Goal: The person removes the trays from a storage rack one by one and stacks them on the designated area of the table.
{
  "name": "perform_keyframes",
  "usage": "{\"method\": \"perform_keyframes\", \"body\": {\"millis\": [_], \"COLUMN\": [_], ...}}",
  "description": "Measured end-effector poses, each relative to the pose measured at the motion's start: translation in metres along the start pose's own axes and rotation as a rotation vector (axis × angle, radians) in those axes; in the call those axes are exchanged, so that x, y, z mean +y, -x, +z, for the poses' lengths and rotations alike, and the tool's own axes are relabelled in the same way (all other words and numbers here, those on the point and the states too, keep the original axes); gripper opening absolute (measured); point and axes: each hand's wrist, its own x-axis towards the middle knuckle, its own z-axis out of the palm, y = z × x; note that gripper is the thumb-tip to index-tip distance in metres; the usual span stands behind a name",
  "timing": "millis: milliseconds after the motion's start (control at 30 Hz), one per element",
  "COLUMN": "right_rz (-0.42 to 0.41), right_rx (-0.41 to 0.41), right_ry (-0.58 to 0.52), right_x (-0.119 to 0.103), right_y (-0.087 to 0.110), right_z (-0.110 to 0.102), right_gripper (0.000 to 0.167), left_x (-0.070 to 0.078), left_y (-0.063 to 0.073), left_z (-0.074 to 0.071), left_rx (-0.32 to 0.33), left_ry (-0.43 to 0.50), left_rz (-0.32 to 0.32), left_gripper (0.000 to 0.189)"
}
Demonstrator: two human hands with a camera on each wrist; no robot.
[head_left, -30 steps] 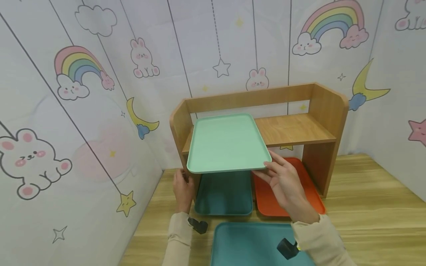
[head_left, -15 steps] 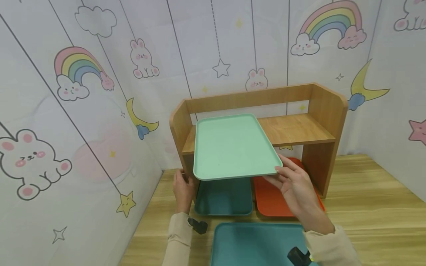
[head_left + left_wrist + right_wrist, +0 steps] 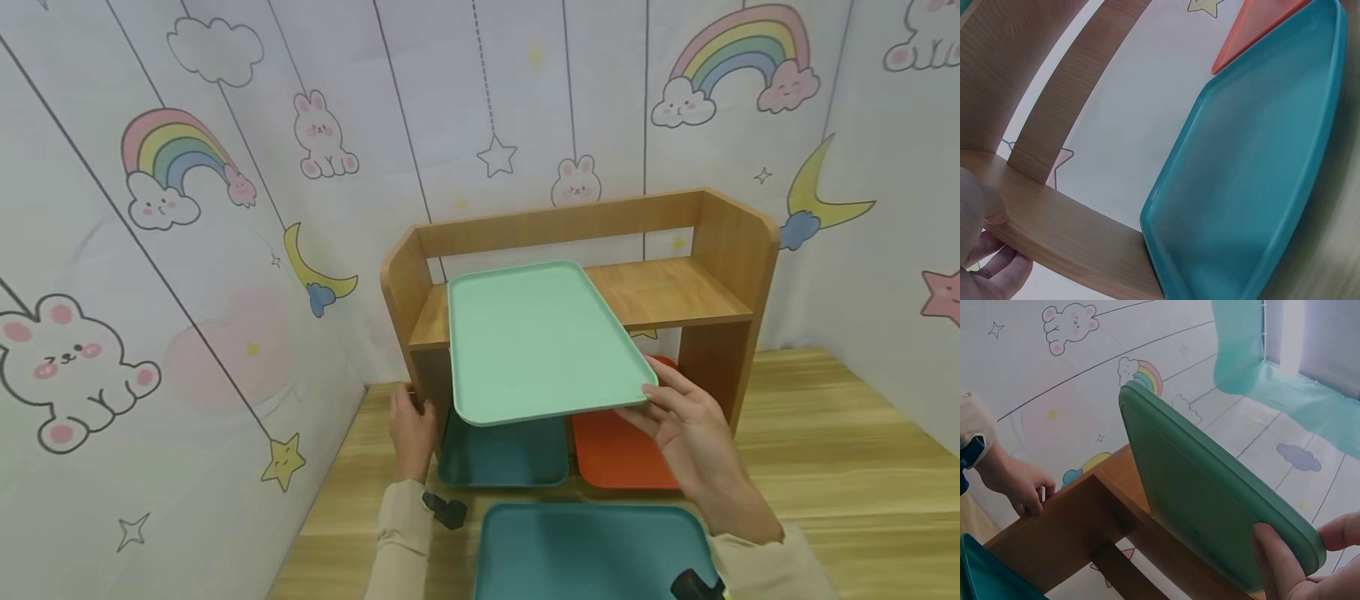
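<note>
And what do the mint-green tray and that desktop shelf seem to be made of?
Mint-green tray: probably molded plastic with a satin finish, judging by its even color, rounded corners and raised rim.
Desktop shelf: wood or wood-look board, smooth; grain shows on its panels, though it could be laminate.

The mint tray (image 3: 547, 342) looks like smooth moulded plastic, its face satin rather than glossy and its underside matt. The dark teal tray (image 3: 502, 454), the orange tray (image 3: 618, 454) and the front tray (image 3: 585, 542) look like the same smooth plastic, with a soft sheen. The shelf unit (image 3: 667, 287) appears to be wood or wood-effect board, fine-grained and low in sheen. The tabletop (image 3: 847, 417) has a streaky wood-grain surface. The sleeve (image 3: 405, 517) is matt, creased cloth; the wall covering (image 3: 465, 83) is matt, cloth or paper unclear.
</note>
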Motion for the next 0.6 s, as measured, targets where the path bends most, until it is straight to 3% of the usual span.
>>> {"method": "perform_keyframes", "body": {"millis": [600], "right_rz": [-0.024], "right_rx": [-0.055], "right_ry": [-0.033], "right_x": [-0.008], "right_y": [0.007], "right_z": [-0.021], "right_gripper": [0.038], "left_x": [-0.001], "left_y": [-0.001], "left_z": [0.001], "left_rx": [-0.020], "left_ry": [0.004], "left_rz": [-0.038], "left_gripper": [0.023]}}
